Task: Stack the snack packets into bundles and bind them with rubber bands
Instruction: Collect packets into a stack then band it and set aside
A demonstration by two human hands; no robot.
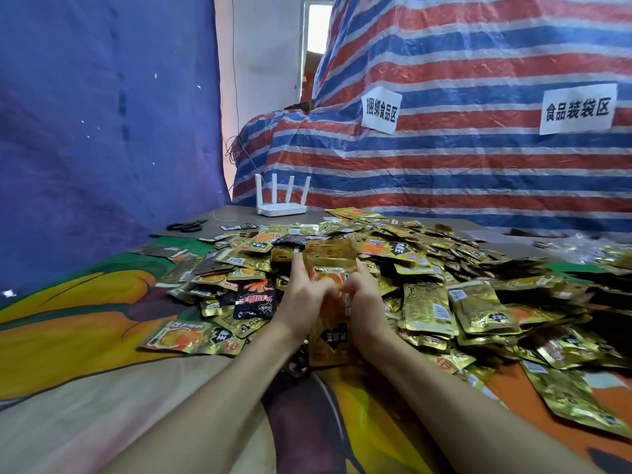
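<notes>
The left hand [302, 302] and the right hand [364, 299] grip an upright stack of gold foil snack packets [330, 265] from opposite sides, fingers curled round its edges. The stack is held just above the near edge of a wide loose heap of gold and black foil packets [427, 268]. The heap lies directly on a table covered with a colourful printed cloth [85, 319]. Beyond the heap stand a white four-antenna router [282, 206] and black-handled scissors [186, 226]. Behind hangs a red, white and blue striped tarpaulin [478, 165] bearing two white paper labels [380, 110].
</notes>
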